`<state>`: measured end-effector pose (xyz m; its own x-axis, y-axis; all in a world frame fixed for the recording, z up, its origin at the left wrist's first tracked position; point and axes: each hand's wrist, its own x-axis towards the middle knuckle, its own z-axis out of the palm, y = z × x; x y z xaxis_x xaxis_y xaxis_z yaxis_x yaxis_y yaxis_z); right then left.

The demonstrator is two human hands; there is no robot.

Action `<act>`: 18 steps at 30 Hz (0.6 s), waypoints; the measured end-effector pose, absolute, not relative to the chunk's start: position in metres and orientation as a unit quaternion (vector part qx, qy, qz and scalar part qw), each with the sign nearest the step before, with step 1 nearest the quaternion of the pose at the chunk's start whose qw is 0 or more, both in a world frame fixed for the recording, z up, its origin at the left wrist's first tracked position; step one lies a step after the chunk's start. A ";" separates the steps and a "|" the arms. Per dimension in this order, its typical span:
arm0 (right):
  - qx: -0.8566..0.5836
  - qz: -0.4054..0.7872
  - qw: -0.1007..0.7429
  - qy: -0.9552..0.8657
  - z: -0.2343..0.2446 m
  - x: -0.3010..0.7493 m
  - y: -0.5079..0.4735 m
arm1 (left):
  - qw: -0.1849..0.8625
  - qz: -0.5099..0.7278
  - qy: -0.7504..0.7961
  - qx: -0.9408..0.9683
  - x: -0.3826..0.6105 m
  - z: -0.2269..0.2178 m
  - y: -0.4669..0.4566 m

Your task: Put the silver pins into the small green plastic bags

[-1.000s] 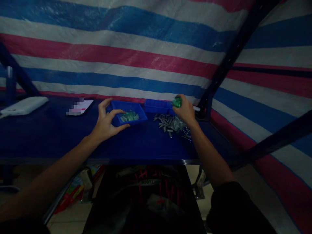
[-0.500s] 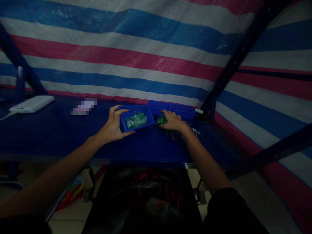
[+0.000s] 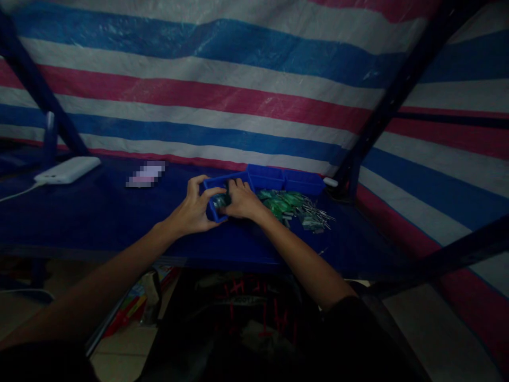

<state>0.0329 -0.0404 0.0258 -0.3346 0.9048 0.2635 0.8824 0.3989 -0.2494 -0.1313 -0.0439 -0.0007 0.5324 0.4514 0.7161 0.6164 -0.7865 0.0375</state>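
Note:
My left hand [image 3: 193, 209] grips the left end of a small blue bin [image 3: 228, 177], thumb at the near side and fingers over the far rim. Reaching into that bin from the right is my right hand [image 3: 243, 201], its fingers curled down over the contents. Small clear-and-green packets [image 3: 218, 200] show in part between the two hands; whatever the right fingers hold is hidden. Beside the right wrist lies a loose pile of green packets [image 3: 292, 199], with thin metal rods [image 3: 318, 208] and short dark pieces around it.
Two more blue bins, one [image 3: 265, 178] and another [image 3: 304, 183], stand behind the pile against the striped sheet [image 3: 191, 140]. A white power bank with a cable [image 3: 69, 170] and a blurred-out flat item [image 3: 146, 174] lie left. A metal post [image 3: 366, 127] rises at right.
My right hand has moved left from the green packets on the table into the held bin, uncovering the pile. The left hand still grips the bin, and the view has shifted slightly.

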 end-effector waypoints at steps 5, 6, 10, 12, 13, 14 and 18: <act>-0.568 -0.010 0.184 -0.802 0.024 0.043 -0.038 | 0.120 -0.375 -0.298 -0.870 -0.130 -0.001 -0.046; -0.561 -0.012 0.182 -0.807 0.023 0.045 -0.036 | 0.119 -0.375 -0.300 -0.869 -0.130 -0.001 -0.046; -0.534 -0.014 0.198 -0.822 0.020 0.049 -0.032 | 0.108 -0.376 -0.321 -0.863 -0.130 -0.002 -0.045; -0.520 -0.017 0.235 -0.821 0.021 0.048 -0.031 | 0.097 -0.377 -0.337 -0.857 -0.131 -0.003 -0.042; -0.511 -0.019 0.263 -0.818 0.023 0.049 -0.032 | 0.089 -0.379 -0.348 -0.853 -0.132 -0.003 -0.040; -0.501 -0.020 0.294 -0.813 0.026 0.050 -0.033 | 0.079 -0.378 -0.362 -0.848 -0.133 -0.003 -0.038; -0.473 -0.014 0.425 -0.772 0.047 0.069 -0.041 | 0.004 -0.352 -0.467 -0.812 -0.142 0.002 -0.027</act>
